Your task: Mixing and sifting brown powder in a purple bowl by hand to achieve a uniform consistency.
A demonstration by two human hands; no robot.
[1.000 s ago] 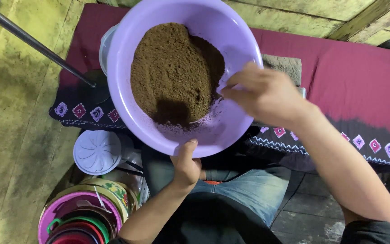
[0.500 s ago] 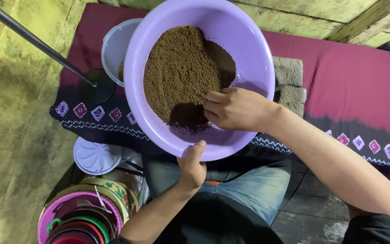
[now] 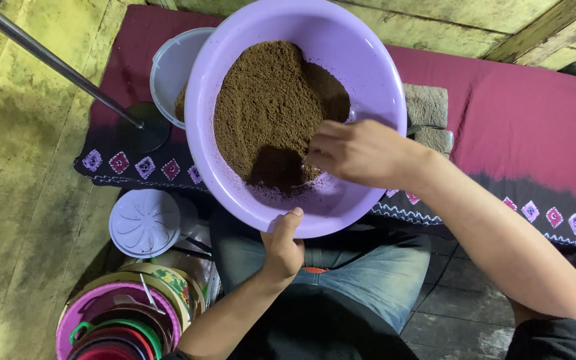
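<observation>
A large purple plastic basin [image 3: 375, 73] is tilted toward me, filled with dark brown powder [image 3: 268, 107]. My left hand [image 3: 281, 250] grips the basin's near rim from below, thumb on the edge. My right hand [image 3: 361, 153] reaches inside the basin, fingers curled in the powder at its lower right part. What the fingers hold is hidden.
A white container [image 3: 171, 63] with some brown powder sits behind the basin on a maroon patterned cloth [image 3: 528, 127]. A white lid [image 3: 147, 222] and stacked colourful bowls [image 3: 118, 320] lie at lower left. A metal rod [image 3: 55, 63] crosses the upper left.
The basin has shifted right, uncovering the white container behind it. My right hand moved from the basin's right rim down into the powder.
</observation>
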